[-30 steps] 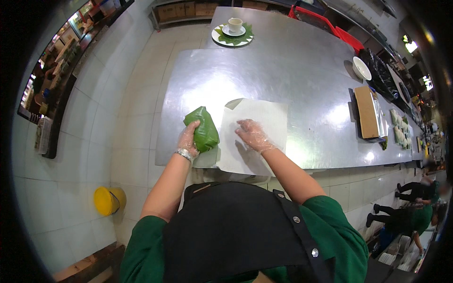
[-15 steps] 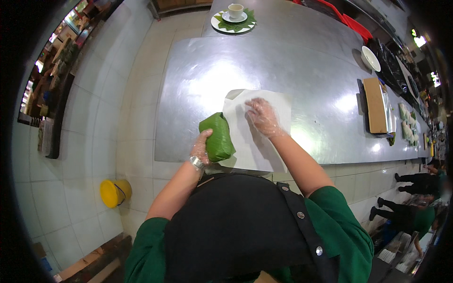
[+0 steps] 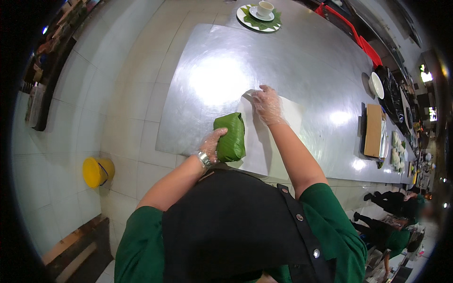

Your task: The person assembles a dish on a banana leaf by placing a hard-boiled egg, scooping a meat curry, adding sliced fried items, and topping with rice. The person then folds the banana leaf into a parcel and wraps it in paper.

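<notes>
A green leaf-wrapped parcel (image 3: 231, 137), block-shaped, is held upright at the near edge of the steel table by my left hand (image 3: 214, 141), its thumb across the parcel's side. A white sheet of paper (image 3: 257, 151) lies beside and partly behind the parcel. My right hand (image 3: 268, 106) is at the paper's far left corner, fingers curled and pressed on its edge; the fingertips are partly hidden. Both hands wear thin clear plastic gloves.
On the steel table (image 3: 321, 70) stand a plate with a leaf (image 3: 243, 19) under a cup and saucer (image 3: 265, 8), a white bowl (image 3: 376, 85) and a cardboard box (image 3: 373, 129). A yellow bucket (image 3: 96, 172) is on the floor at left. Other people (image 3: 394, 231) stand at far right.
My right hand has moved from above the paper to its far left corner. The parcel stays in my left hand. The whole view has turned and shifted slightly.
</notes>
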The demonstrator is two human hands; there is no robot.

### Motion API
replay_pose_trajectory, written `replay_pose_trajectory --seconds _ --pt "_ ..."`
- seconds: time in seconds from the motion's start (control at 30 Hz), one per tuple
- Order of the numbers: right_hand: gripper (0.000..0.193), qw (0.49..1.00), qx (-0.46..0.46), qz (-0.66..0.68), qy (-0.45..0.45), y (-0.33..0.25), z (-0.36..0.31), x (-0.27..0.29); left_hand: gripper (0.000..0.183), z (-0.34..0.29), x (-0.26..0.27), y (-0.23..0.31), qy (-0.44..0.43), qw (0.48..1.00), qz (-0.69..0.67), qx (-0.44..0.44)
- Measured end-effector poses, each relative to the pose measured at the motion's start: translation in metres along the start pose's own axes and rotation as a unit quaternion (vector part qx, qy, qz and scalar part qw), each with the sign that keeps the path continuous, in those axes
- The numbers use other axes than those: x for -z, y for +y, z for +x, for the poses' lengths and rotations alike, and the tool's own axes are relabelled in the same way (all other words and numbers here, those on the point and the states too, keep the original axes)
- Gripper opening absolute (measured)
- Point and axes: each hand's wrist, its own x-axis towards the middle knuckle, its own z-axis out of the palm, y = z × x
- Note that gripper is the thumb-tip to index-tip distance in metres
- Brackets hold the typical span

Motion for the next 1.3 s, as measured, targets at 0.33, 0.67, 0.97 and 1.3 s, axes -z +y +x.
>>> replay_pose_trajectory --seconds 0.33,0.67,0.97,1.3 --pt "0.014 0.999 0.054 -0.006 -0.002 0.027 0.027 0.02 0.074 0.01 0.011 -0.002 -0.093 0.994 -0.052 0.015" --pt "0.02 0.967 -0.065 -0.024 -0.243 0.054 0.032 0.113 0.087 -0.001 -0.007 0.016 -0.091 0.99 -0.105 -0.018" --pt "0.018 0.945 -0.095 -0.015 -0.312 0.063 0.047 0.127 0.093 0.004 -0.017 0.014 -0.099 0.99 -0.091 -0.046" --pt "0.026 0.953 -0.064 -0.026 -0.295 0.061 0.047 0.123 0.077 0.035 -0.061 0.002 -0.114 0.987 -0.105 -0.032"
